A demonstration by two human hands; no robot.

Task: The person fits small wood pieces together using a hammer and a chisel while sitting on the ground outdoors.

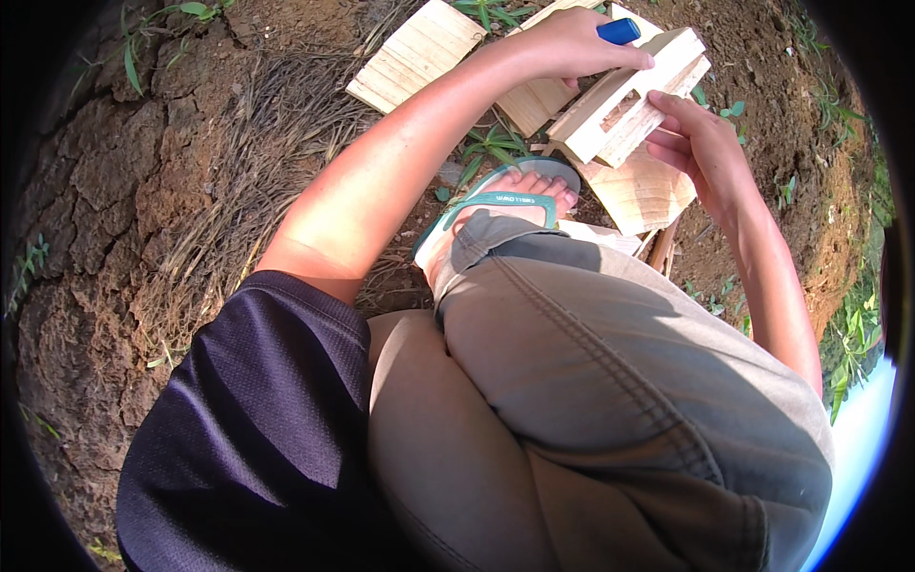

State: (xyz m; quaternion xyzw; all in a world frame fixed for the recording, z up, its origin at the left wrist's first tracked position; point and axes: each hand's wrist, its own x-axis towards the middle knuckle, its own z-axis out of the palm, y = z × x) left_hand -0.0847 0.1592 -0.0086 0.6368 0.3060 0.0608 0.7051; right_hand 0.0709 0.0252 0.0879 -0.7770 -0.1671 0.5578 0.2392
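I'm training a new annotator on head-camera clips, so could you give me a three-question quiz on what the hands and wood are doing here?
1. True or false: both hands grip the small wooden frame.
2. What does the left hand hold besides the wood? A) a blue-handled tool B) a red brush C) nothing
3. What footwear shows below the frame?

Key:
1. True: the left hand grips it from above, the right hand supports its right side.
2. A: a blue handle sticks out past the fingers; the tool's working end is hidden.
3. A teal flip-flop on bare soil, near flat wooden boards.
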